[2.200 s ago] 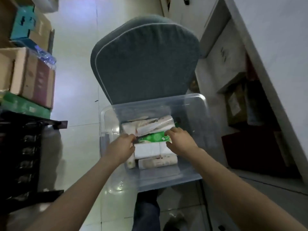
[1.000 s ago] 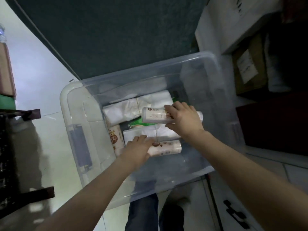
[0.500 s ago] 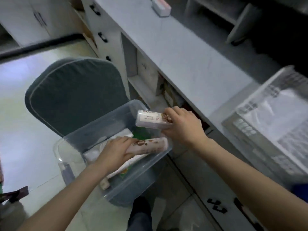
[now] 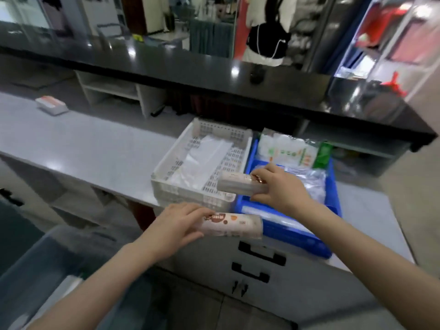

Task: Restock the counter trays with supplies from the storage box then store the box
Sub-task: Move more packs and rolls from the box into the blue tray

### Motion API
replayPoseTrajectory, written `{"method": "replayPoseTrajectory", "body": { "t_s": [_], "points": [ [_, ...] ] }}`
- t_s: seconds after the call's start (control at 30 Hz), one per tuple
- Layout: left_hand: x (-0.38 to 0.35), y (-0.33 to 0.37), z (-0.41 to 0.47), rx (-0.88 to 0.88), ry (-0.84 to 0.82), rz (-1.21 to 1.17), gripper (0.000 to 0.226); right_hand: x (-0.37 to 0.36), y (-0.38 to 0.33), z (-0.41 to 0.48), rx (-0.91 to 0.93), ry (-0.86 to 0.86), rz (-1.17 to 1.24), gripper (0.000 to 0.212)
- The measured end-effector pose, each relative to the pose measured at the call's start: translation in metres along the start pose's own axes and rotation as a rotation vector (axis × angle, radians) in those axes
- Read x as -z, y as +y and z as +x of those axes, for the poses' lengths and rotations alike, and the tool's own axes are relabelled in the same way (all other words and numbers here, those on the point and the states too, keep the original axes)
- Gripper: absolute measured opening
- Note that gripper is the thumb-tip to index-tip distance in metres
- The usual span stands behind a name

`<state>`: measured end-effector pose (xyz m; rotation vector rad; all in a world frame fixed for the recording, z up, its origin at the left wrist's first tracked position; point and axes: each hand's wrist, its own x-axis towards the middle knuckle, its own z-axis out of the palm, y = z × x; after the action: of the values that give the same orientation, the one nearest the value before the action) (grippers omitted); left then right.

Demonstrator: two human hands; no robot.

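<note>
Rolls [image 4: 238,186] [image 4: 232,225] sit in each hand's [image 4: 279,188] [image 4: 175,226] grip before the trays [image 4: 166,167].

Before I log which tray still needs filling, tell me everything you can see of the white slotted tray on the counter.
The white tray is a rectangular basket that looks like plastic, with slotted walls and floor and a solid rim. It sits flat at the front edge of the grey counter, its right side against the blue tray. Inside lies a layer of clear plastic bags, leaving it mostly unfilled. The right hand holds a wrapped pack above its near right corner; whether they touch is unclear.
</note>
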<state>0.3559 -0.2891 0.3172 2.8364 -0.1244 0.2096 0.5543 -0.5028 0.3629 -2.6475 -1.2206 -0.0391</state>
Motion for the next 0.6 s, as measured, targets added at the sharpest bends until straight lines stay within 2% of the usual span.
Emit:
{"method": "replayPoseTrajectory", "body": {
  "t_s": [0.1, 0.23, 0.5, 0.6],
  "points": [
    [-0.008, 0.021, 0.037, -0.105, -0.041, 0.015, 0.052, 0.005, 0.044, -0.015, -0.132, -0.031, 0.016, 0.054],
    [-0.019, 0.034, 0.068, -0.183, -0.113, 0.015, 0.053, -0.004, 0.075, -0.024, -0.218, -0.134, -0.003, 0.059],
    [-0.039, 0.043, 0.094, -0.311, -0.182, 0.046, 0.052, -0.033, 0.08, -0.008, -0.205, -0.253, 0.012, 0.033],
    [-0.04, 0.046, 0.099, -0.33, -0.178, 0.038, 0.052, -0.041, 0.078, -0.006, -0.231, -0.268, 0.045, 0.046]
  ]
}}
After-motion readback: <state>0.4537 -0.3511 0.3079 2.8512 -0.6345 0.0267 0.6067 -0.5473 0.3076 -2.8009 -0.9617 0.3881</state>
